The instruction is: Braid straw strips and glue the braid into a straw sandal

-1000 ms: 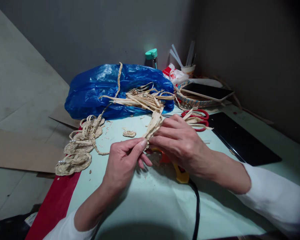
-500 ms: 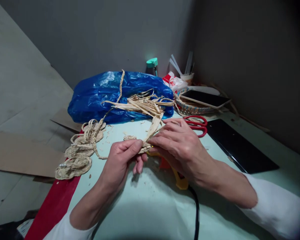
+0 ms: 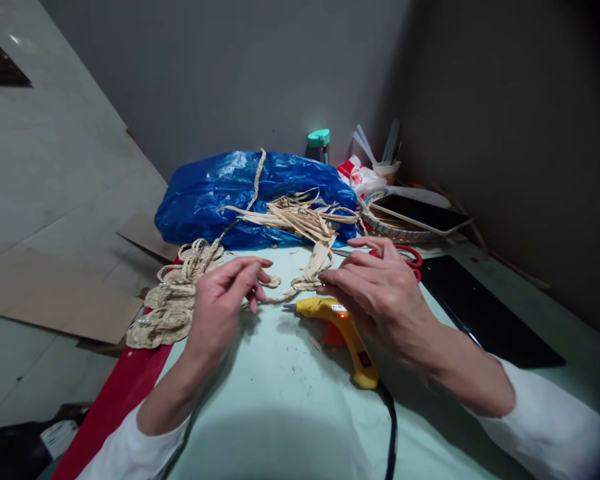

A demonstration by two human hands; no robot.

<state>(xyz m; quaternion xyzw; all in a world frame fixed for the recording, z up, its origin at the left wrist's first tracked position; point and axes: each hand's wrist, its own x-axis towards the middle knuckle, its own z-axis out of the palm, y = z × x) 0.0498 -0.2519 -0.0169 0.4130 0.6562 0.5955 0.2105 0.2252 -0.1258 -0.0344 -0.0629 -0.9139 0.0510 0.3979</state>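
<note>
My left hand (image 3: 223, 297) pinches one end of a thin straw braid (image 3: 289, 291) with thumb and fingertips. My right hand (image 3: 380, 293) holds the other end, where loose flat straw strips (image 3: 300, 217) fan out toward the blue bag. The braid sags between the hands just above the pale green table (image 3: 280, 400). A yellow glue gun (image 3: 343, 327) lies on the table below the braid, its nozzle pointing left, a small red light on and its black cord running toward me.
A coiled pile of finished braid (image 3: 177, 297) lies at the table's left edge beside a red strip (image 3: 113, 393). Behind are a blue plastic bag (image 3: 260, 193), red scissors (image 3: 405, 257), a basket holding a tablet (image 3: 410, 223), a cup of sticks (image 3: 386, 168) and a black slab (image 3: 485, 307).
My hands have drawn apart, the left going left and the right staying put. The braid now stretches between them and the glue gun is uncovered. The view has tilted slightly.
</note>
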